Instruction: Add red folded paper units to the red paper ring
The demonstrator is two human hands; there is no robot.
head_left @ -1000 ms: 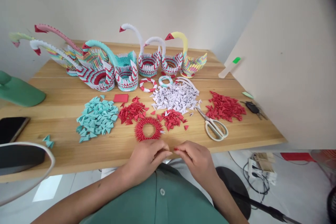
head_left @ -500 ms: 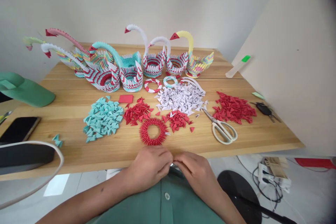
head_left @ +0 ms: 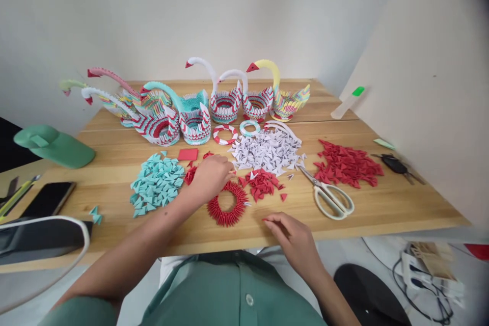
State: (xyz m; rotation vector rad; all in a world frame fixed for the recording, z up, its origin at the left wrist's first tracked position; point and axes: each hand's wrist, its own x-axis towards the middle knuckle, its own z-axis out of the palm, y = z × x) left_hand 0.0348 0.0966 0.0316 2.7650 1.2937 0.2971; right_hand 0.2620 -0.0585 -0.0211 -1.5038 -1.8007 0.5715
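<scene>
My left hand reaches over the left red paper pieces and the far edge of a spiky red paper ring. Its fingers are drawn together, and anything between them is too small to make out. My right hand hovers at the table's front edge, thumb and forefinger closed on a small red folded paper piece, of which only a tip shows. Between the hands lies another pile of red pieces. White folded pieces are heaped behind it, and turquoise pieces lie to the left.
Several paper swans stand at the back. Scissors and a larger red pile lie right, near keys. A green bottle, a phone and a white cable occupy the left.
My hands have come apart from in front of my body. The left moved forward over the ring and red pieces; the right moved slightly right. The view shifted a little.
</scene>
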